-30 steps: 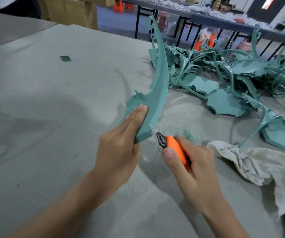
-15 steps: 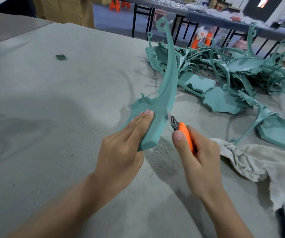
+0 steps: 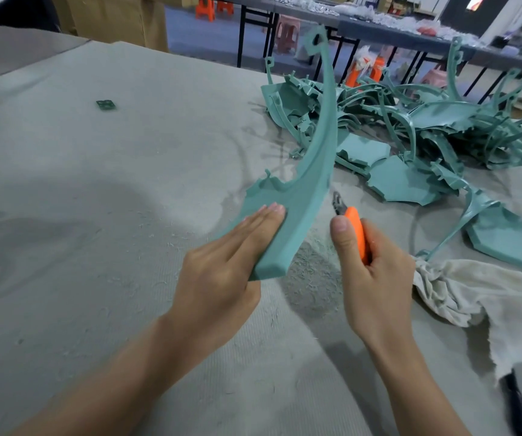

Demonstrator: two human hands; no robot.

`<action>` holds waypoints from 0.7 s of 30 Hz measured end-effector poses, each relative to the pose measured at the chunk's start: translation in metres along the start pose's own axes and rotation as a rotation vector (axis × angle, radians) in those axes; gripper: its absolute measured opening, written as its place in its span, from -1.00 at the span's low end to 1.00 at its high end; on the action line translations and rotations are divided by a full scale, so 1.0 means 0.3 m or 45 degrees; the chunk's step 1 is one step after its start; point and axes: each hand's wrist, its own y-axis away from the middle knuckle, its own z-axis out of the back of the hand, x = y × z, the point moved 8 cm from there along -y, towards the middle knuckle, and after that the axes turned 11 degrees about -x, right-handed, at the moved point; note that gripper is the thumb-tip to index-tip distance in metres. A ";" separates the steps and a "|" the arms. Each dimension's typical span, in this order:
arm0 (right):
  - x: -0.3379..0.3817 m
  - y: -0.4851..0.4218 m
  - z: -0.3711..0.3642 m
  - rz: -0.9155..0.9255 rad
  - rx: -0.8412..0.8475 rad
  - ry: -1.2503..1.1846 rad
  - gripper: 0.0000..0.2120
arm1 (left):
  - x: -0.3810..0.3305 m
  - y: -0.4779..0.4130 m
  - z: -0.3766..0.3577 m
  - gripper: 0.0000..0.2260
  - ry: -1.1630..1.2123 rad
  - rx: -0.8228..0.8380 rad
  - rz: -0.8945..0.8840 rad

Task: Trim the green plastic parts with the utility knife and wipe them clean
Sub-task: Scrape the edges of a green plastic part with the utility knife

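Left hand [image 3: 218,278] grip pinching curved green part [image 3: 311,187] upright, right hand [image 3: 376,281] grip round orange utility knife [image 3: 356,229], blade just beside its edge.

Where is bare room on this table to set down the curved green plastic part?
Bare: the grey felt table left of the left hand, back to the small green scrap. Crowded: the far heap of green plastic parts and the crumpled white cloth beside the right hand with the orange utility knife.
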 end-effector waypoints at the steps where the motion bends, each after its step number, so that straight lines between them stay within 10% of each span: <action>1: -0.009 -0.011 0.010 -0.022 -0.021 0.005 -0.47 | -0.011 0.002 0.002 -0.49 0.022 0.004 -0.030; 10: -0.068 -0.021 0.000 -0.490 0.121 -0.579 -0.17 | -0.010 0.011 -0.006 -0.49 0.026 0.019 -0.079; 16: 0.040 0.067 -0.117 -0.556 0.711 -1.040 -0.64 | -0.015 0.034 -0.036 -0.56 -0.022 0.144 -0.192; 21: 0.026 0.058 -0.108 -0.714 0.691 -1.228 -0.68 | -0.033 0.045 -0.049 -0.55 0.067 0.214 -0.278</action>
